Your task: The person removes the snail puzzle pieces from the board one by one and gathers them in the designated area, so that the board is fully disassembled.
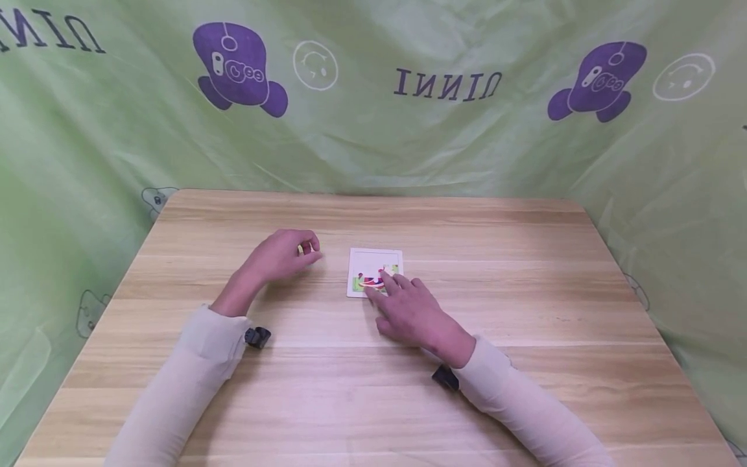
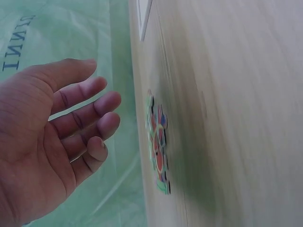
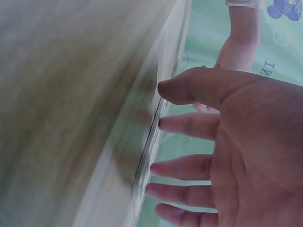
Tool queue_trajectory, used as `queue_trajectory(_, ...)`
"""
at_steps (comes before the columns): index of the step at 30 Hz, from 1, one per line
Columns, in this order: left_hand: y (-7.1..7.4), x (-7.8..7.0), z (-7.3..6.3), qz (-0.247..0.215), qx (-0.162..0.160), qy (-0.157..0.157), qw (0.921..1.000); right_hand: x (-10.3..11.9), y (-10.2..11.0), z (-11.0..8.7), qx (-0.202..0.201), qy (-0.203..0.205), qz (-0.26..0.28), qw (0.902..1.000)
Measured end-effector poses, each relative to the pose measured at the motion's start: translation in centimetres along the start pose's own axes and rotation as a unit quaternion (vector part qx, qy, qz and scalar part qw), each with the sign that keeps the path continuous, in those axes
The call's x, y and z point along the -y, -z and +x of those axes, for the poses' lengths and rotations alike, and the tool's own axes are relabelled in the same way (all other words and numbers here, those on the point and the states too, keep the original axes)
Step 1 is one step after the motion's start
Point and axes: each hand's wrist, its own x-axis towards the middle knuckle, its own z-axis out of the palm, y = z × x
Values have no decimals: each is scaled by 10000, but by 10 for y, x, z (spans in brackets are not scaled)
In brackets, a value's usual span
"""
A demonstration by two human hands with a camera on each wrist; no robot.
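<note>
A white-edged puzzle board (image 1: pixel 366 261) lies flat near the middle of the table, its front part filled with colourful green, red and white pieces (image 1: pixel 369 283). My right hand (image 1: pixel 413 314) reaches over its front right corner, fingertips touching the pieces; in the right wrist view those fingers are nearly straight, with nothing gripped. Left of the board, my left hand (image 1: pixel 282 256) hovers with loosely bent fingers and holds nothing. Beneath it, the left wrist view shows a cluster of loose puzzle pieces (image 2: pixel 158 146) on the table, mostly hidden by the hand in the head view.
The wooden table (image 1: pixel 496 259) spreads out around the board. A green printed curtain (image 1: pixel 373 143) hangs behind and at both sides of it. Each wrist carries a small black camera mount (image 1: pixel 258 336) at the cuff.
</note>
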Motion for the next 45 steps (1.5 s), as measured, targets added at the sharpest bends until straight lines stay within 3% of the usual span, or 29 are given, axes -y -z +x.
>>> queue_trajectory(8,-7,-7,5,27,24,-298,9995,2,-2,-1,-452,135,-215,9987)
queue_trajectory(15,-12,-15,9,77,8,-492,9988,4,-2,-5,-1253,332,-129,9915)
queue_trajectory(17,-13,-18,11,99,19,-529,9985,4,-2,-5,-1320,325,-13,9907)
queue_trajectory(19,-15,-20,13,132,44,-567,9983,3,-2,-5,-1184,272,154,9925)
queue_trajectory(25,-20,-28,20,87,160,-619,9979,3,-3,-6,-30,81,429,9990)
queue_trajectory(28,-24,-31,25,82,227,-648,9976,4,-4,-7,267,59,442,9986)
queue_trajectory(45,-47,-51,53,241,511,-683,9961,15,-8,-6,377,20,-16,9993)
